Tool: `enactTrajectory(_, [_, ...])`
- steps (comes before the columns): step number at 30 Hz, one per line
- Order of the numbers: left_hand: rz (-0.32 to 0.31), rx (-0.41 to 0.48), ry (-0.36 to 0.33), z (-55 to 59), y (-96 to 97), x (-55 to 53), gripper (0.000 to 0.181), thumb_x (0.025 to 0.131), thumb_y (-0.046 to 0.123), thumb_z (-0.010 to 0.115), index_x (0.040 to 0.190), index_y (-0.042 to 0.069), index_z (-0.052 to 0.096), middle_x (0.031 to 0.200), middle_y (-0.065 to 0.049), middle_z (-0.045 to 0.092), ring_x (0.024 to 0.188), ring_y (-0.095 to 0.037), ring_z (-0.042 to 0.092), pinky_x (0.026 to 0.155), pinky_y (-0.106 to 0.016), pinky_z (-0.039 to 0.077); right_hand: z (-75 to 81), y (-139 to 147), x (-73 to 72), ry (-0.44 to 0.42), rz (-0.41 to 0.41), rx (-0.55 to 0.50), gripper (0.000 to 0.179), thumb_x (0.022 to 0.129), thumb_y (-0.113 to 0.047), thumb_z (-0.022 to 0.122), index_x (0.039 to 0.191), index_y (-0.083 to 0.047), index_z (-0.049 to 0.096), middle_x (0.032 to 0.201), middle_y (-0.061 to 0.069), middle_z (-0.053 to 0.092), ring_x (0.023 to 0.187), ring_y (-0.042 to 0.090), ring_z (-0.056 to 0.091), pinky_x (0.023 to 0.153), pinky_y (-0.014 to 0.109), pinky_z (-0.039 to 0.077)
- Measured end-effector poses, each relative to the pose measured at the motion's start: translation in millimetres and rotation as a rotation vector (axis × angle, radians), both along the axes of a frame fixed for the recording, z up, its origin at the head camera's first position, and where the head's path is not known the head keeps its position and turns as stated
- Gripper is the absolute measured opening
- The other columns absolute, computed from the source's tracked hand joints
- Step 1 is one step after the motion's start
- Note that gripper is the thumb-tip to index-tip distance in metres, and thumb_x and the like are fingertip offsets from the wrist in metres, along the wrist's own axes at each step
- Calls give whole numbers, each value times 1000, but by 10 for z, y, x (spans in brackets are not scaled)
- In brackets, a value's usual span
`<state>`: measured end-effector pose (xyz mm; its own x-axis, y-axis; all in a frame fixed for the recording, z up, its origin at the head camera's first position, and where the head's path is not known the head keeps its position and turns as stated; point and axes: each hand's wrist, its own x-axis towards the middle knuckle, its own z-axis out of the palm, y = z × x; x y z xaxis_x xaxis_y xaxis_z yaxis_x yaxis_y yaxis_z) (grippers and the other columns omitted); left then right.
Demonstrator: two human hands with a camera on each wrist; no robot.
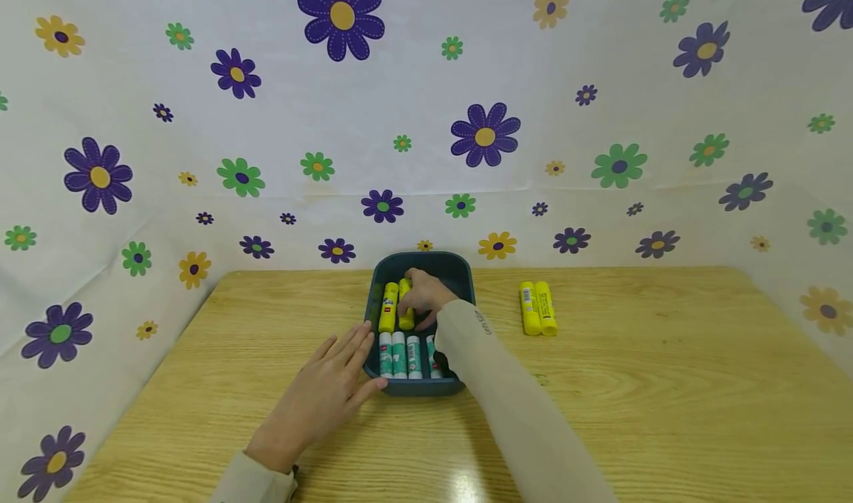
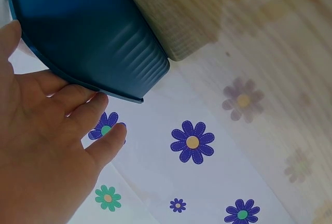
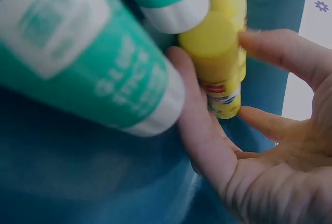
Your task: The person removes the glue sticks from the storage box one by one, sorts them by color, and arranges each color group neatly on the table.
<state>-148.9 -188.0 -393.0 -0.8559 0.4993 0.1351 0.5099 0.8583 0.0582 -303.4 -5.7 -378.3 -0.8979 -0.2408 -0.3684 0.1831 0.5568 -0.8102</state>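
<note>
A dark blue plastic bin (image 1: 418,389) stands near the table's back edge. Inside it, my right hand (image 1: 426,295) pinches a yellow glue stick (image 3: 210,42) between thumb and fingers, beside another yellow glue stick (image 1: 388,309) at the bin's left side. Several green glue sticks with white caps (image 1: 399,355) line the near end of the bin, the rightmost partly hidden by my right sleeve. Against the bin's left rim (image 2: 72,81) rest the extended fingers of my left hand (image 1: 323,392).
Two yellow glue sticks (image 1: 529,307) lie side by side on the wooden table (image 1: 640,384), right of the bin. Behind the table hangs a white cloth (image 1: 413,81) printed with flowers, which also runs along both sides.
</note>
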Motion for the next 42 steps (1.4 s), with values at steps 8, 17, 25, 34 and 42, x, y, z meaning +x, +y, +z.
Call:
enactTrajectory(8, [-1, 10, -10, 1, 32, -9, 71, 105, 46, 51, 152, -6, 40, 162, -19, 31, 149, -34, 29, 118, -56, 27, -6, 15, 12, 22, -1, 27, 83, 86, 2, 75, 156, -11, 34, 137, 21, 50, 105, 35, 61, 66, 41, 63])
enactTrajectory(17, [1, 15, -25, -8, 60, -18, 70, 105, 47, 50, 151, -6, 41, 162, -19, 31, 149, -35, 29, 118, -57, 27, 159, 207, 44, 15, 23, -158, 80, 85, 3, 71, 156, -11, 36, 130, 23, 53, 91, 34, 65, 70, 44, 63])
enactTrajectory(25, [10, 18, -46, 5, 68, -38, 71, 106, 48, 49, 152, -5, 39, 163, -18, 29, 150, -35, 27, 119, -57, 26, 420, 411, 48, 35, 33, -279, 79, 87, 2, 70, 156, -11, 33, 128, 24, 52, 92, 33, 64, 76, 44, 62])
enactTrajectory(34, [13, 31, -44, 18, 56, -42, 72, 105, 48, 49, 153, -5, 39, 163, -18, 29, 150, -35, 27, 119, -57, 26, 597, 679, 100, 69, 37, -325, 80, 88, 2, 68, 156, -13, 31, 127, 27, 54, 98, 37, 64, 82, 46, 61])
enactTrajectory(42, [13, 34, -32, 3, 30, -2, 72, 105, 47, 52, 151, -6, 41, 162, -19, 32, 149, -36, 30, 118, -57, 27, 561, 874, 132, 57, 30, -375, 82, 89, 3, 66, 159, -12, 26, 134, 28, 46, 101, 37, 61, 85, 48, 60])
